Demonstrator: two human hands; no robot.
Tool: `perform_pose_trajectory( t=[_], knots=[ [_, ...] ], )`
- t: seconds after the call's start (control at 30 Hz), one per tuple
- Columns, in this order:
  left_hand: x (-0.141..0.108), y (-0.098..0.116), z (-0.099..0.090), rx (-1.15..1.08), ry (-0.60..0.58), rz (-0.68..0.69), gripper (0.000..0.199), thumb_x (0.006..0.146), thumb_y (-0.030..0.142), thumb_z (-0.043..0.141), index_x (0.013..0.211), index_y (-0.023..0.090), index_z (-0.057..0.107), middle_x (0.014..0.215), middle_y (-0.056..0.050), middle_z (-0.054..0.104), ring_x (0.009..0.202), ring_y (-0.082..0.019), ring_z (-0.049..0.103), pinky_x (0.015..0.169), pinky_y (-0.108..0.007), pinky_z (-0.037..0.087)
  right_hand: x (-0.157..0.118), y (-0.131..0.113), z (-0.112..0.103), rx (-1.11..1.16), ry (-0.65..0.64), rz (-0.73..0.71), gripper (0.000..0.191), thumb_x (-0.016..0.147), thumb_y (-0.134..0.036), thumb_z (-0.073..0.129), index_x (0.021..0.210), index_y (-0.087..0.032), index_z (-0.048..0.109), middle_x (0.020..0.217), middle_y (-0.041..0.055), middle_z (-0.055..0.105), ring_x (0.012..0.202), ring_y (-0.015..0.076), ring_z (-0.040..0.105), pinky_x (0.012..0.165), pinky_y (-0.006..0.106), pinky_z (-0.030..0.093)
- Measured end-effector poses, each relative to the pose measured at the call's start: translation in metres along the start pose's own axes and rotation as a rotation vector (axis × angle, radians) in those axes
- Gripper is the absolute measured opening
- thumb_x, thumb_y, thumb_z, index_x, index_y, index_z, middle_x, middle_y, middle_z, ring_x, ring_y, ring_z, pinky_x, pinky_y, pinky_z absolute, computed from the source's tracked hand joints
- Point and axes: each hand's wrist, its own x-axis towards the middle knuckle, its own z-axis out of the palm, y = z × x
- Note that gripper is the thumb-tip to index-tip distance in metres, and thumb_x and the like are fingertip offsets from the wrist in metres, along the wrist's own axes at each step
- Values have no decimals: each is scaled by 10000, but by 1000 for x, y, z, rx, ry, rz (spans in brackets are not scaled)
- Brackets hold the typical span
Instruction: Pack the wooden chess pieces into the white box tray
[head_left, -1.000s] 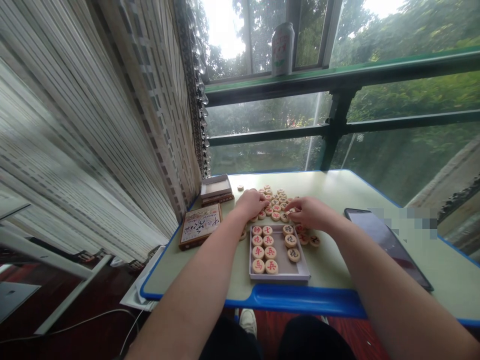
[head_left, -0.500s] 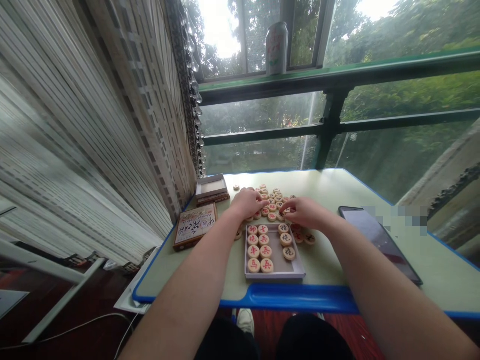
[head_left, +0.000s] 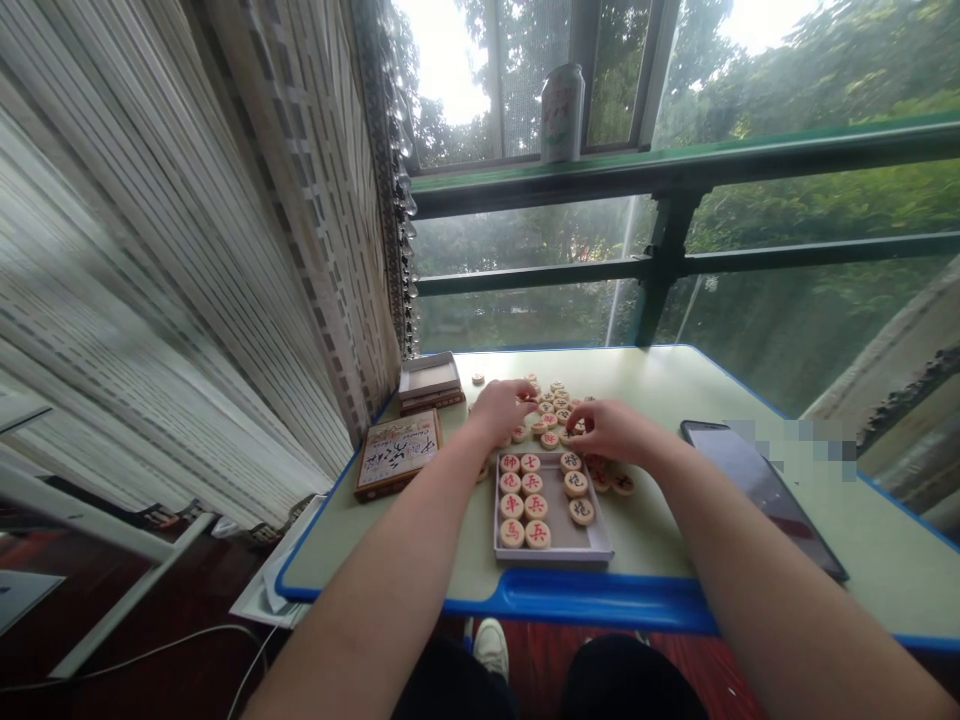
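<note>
Round wooden Chinese chess pieces (head_left: 550,420) lie in a loose pile in the middle of the table. My left hand (head_left: 504,408) is at the pile's left side, its fingers curled and closed at a piece that they partly cover. On the right side, my right hand (head_left: 609,430) pinches a piece at the pile's edge between thumb and fingertips. In front of both hands lies a shallow white box tray (head_left: 551,549). Two columns of red-marked pieces (head_left: 523,505) fill its left part, and three black-marked pieces (head_left: 576,485) line its right side.
A printed chess box (head_left: 397,455) lies at the left, with an open box lid (head_left: 429,374) behind it. One piece (head_left: 478,379) sits apart near the back. At the right lies a tablet (head_left: 765,495). A can (head_left: 562,112) stands on the window ledge.
The view has shifted slightly, so everything sits a little lower and further right. Both hands remain at the pile, with small finger movements among the pieces. The tray's pieces are unchanged.
</note>
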Motion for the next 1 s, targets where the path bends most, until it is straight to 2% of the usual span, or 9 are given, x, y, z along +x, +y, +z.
perform_pose_trajectory(
  t=[0.13,0.3,0.47,0.67,0.83,1.0],
  knots=[
    [0,-2,-3,-135,77,-7,264,784,318,598,1000,206,701,994,-26,711,866,-168,632,824,-289,494,-3,-4,-3,98,11,3,233,679,-344,618,851,-209,699,709,25,637,586,140,528,488,234,357],
    [-5,3,-3,-328,88,-20,261,799,227,579,1029,171,690,1027,-50,704,947,-165,634,889,-292,484,-8,-11,-7,210,78,-69,255,699,-366,602,859,-182,676,653,10,584,552,114,470,479,225,338],
    [-10,5,-4,-597,27,-93,262,774,214,616,1011,124,680,955,-82,711,824,-156,646,769,-289,523,-10,-13,-5,228,208,-160,276,702,-389,587,870,-174,632,612,-18,538,539,108,441,499,231,325],
    [-17,13,-11,-792,-92,-104,312,709,326,702,932,109,682,812,-82,698,682,-131,621,626,-272,509,-9,-12,0,190,345,-201,251,691,-355,579,869,-181,604,572,-34,525,506,101,430,514,231,330],
    [-18,17,-14,-934,-201,-127,281,694,333,721,853,102,692,710,-65,674,601,-103,593,601,-264,493,-11,-14,-1,228,393,-202,255,694,-356,569,880,-182,587,533,-48,504,481,103,430,513,237,331],
    [-18,16,-11,-1047,-222,-167,281,676,311,740,832,83,689,689,-66,662,592,-98,588,609,-265,498,-10,-14,1,241,389,-226,235,722,-364,548,879,-190,568,514,-58,468,466,102,403,497,238,320]
  ],
)
